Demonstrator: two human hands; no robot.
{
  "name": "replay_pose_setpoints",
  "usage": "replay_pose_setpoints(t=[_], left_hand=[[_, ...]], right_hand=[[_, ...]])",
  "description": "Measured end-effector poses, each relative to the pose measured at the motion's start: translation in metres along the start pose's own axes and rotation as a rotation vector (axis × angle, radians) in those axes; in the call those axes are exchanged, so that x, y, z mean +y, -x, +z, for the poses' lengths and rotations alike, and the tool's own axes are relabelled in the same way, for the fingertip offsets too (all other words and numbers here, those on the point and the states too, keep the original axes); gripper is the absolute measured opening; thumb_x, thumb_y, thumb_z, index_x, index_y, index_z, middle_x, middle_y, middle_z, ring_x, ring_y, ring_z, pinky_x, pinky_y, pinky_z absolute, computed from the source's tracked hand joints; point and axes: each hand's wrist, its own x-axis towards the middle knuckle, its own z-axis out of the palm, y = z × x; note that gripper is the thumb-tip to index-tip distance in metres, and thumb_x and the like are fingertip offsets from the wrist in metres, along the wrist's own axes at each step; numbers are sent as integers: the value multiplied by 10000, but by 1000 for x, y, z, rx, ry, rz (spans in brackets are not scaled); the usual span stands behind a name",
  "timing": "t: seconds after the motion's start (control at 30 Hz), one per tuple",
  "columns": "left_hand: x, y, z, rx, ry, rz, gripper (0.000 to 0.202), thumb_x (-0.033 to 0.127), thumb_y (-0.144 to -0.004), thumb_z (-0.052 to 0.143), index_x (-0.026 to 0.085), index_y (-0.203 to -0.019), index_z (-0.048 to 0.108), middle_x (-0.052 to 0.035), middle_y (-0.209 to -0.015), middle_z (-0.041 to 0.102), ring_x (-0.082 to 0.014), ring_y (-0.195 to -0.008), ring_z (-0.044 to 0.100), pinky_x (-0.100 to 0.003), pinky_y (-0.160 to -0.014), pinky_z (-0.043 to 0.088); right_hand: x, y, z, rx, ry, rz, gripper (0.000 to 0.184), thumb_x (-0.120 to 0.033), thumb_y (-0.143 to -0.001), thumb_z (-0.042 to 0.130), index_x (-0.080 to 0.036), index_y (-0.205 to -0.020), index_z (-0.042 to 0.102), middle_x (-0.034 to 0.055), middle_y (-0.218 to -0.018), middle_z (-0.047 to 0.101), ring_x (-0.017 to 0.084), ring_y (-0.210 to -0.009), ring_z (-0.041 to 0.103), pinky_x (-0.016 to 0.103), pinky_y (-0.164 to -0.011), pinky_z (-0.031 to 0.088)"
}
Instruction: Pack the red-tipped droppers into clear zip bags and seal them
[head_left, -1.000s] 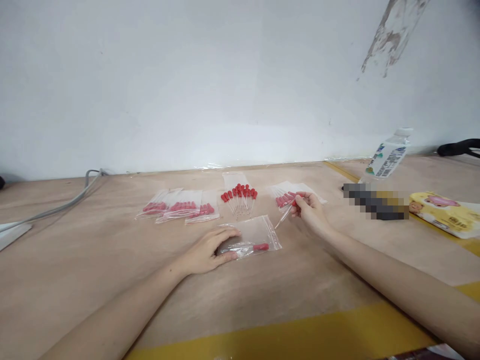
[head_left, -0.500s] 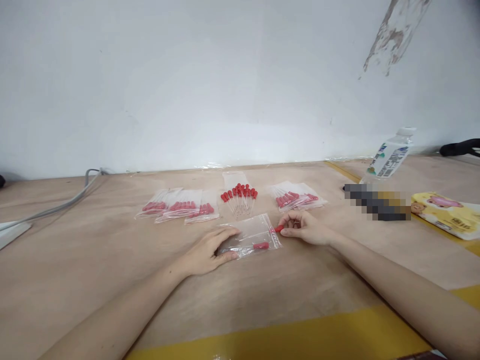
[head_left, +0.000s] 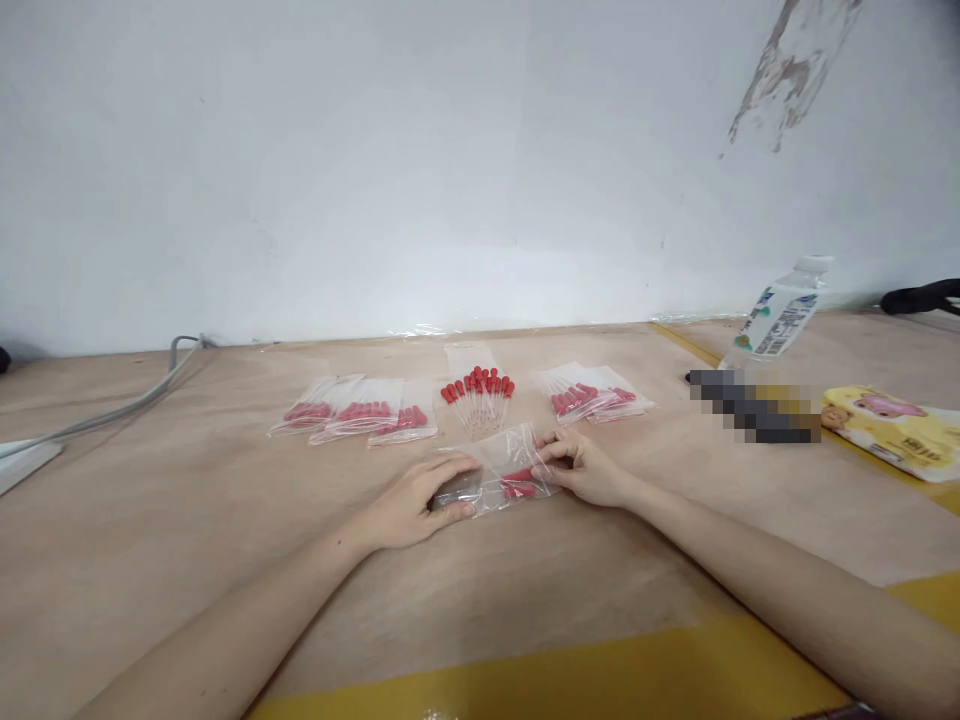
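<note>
Our left hand (head_left: 416,503) lies flat and open on the left end of the clear bag (head_left: 491,462), pinning it down. Our right hand (head_left: 585,468) has its fingers closed on the bag's right end. The bag rests about mid-surface on the table (head_left: 187,560), with red-bulbed droppers (head_left: 519,484) inside. Toward the far edge lie loose droppers (head_left: 480,392), with filled bags (head_left: 360,412) to their left and further bags (head_left: 592,398) to their right. A bottle (head_left: 780,312) stands near the far right corner.

Both forearms reach from the near edge of the table (head_left: 150,560) toward its middle. The left hand (head_left: 416,500) lies palm down, fingers stretched flat; the right hand (head_left: 589,468) curls, fingertips pinched together.
</note>
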Motion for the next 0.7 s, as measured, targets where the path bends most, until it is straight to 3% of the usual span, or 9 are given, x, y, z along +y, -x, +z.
replay_pose_setpoints(t=[0.17, 0.27, 0.4, 0.53, 0.7], left_hand=[[-1, 0, 1, -29, -7, 13, 384, 373, -864, 497, 271, -1235, 495, -53, -1295, 476, -233, -1184, 439, -430, -990, 356], [-2, 0, 1, -35, 1, 16, 370, 363, -869, 491, 281, -1229, 507, -49, -1300, 474, -233, -1190, 433, -429, -985, 361], [-3, 1, 2, -34, 5, 12, 374, 366, -870, 490, 275, -1232, 508, -53, -1304, 468, -231, -1202, 422, -417, -990, 360], [-2, 1, 2, -41, 6, 8, 377, 369, -875, 482, 264, -1237, 505, -60, -1308, 464, -223, -1208, 418, -405, -1000, 351], [0, 1, 1, -35, 6, 7, 380, 364, -873, 489, 261, -1238, 503, -60, -1306, 466, -222, -1204, 423, -399, -1003, 351]], right_hand=[[0, -6, -14, -92, -111, 194, 227, -387, -720, 587, -176, -745, 666, 25, -745, 632, 138, -688, 554, 270, -668, 444], [3, -26, -20, 84, 10, 291, 175, -324, -702, 591, -163, -746, 645, 16, -660, 625, 134, -623, 548, 250, -597, 431], [9, -72, -15, 261, 188, 403, 141, -232, -694, 576, -158, -793, 644, 43, -753, 659, 144, -699, 587, 244, -654, 435], [17, -112, -2, 312, 236, 491, 160, -284, -700, 578, -137, -708, 640, 96, -723, 647, 204, -732, 603, 284, -651, 428], [28, -129, 8, 318, 187, 510, 199, -288, -713, 569, -153, -568, 583, 73, -555, 585, 181, -609, 580, 268, -566, 417]])
